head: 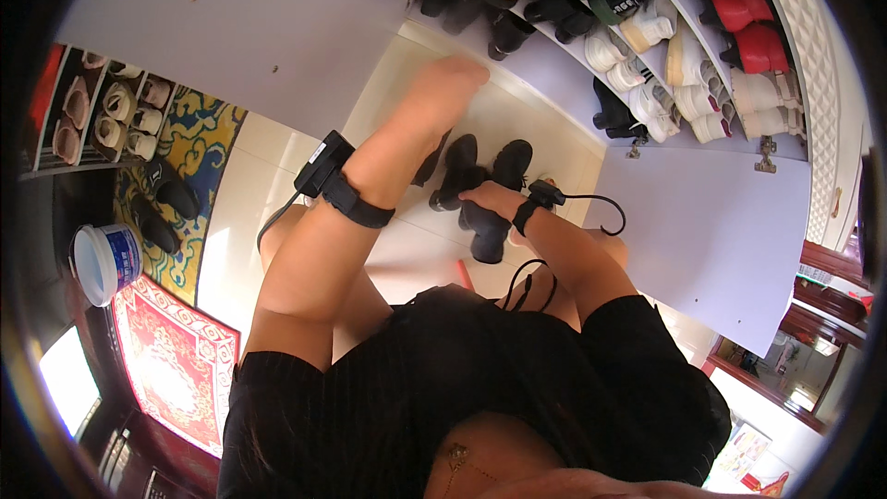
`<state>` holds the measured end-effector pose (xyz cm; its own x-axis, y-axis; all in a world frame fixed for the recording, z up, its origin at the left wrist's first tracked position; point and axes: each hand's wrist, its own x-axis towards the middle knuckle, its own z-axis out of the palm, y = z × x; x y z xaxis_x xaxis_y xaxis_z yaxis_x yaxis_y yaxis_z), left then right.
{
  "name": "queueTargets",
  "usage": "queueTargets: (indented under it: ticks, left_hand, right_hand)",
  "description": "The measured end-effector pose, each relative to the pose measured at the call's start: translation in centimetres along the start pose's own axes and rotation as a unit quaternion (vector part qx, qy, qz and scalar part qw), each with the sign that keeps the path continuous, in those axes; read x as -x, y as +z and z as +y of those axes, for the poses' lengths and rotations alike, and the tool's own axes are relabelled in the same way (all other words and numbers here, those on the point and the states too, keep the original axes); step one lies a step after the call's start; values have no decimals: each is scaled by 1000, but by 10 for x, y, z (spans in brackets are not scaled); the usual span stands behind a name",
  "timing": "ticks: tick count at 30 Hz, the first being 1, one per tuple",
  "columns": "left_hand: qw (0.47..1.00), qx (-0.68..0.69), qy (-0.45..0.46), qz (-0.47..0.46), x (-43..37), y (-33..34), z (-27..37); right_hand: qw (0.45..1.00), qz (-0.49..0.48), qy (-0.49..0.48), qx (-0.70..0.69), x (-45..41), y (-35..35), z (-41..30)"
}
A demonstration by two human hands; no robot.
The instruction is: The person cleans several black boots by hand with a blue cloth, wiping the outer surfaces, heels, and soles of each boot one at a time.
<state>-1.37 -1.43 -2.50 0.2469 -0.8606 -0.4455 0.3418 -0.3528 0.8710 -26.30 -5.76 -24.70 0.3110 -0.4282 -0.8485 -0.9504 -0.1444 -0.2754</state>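
Note:
My left hand (pixel 449 86) is stretched forward over the tiled floor, near the base of the shoe cabinet. It is motion-blurred, and its fingers cannot be made out clearly. Closer to me, my right hand (pixel 490 198) grips a black boot (pixel 485 232) by its upper part. Two more black shoes, one on the left (pixel 460 156) and one on the right (pixel 513 158), are just beyond it. A further dark shoe (pixel 431 161) is partly hidden by my left forearm. Straps with small black devices circle both my forearms.
Shelves of the cabinet (pixel 634 62) hold several pairs of shoes. Its doors stand open at left (pixel 277 14) and right (pixel 700 222). Further left are another shoe rack (pixel 104 107), black slippers (pixel 164 187) on a patterned mat (pixel 190 145), a white bucket (pixel 97 267) and a red rug (pixel 173 360).

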Motion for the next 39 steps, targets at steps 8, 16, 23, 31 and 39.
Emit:
queueTargets:
  ticks: [8, 16, 23, 31, 39]
  left_hand:
    - [998, -45, 53, 7, 6, -6, -8]
    - [984, -155, 87, 20, 15, 9, -11]
    - [977, -200, 70, 21, 14, 13, -15]
    - [965, -248, 86, 28, 11, 18, -25]
    - [973, -197, 121, 21, -6, 50, -40]
  right_hand:
    - [928, 297, -190, 119, -27, -121, -29]
    - [901, 410, -100, 104, -101, -235, -69]
    - [883, 446, -120, 82, -160, -246, -59]
    - [840, 490, -188, 135, -110, -202, -48]
    - [851, 434, -275, 105, 69, -137, -49]
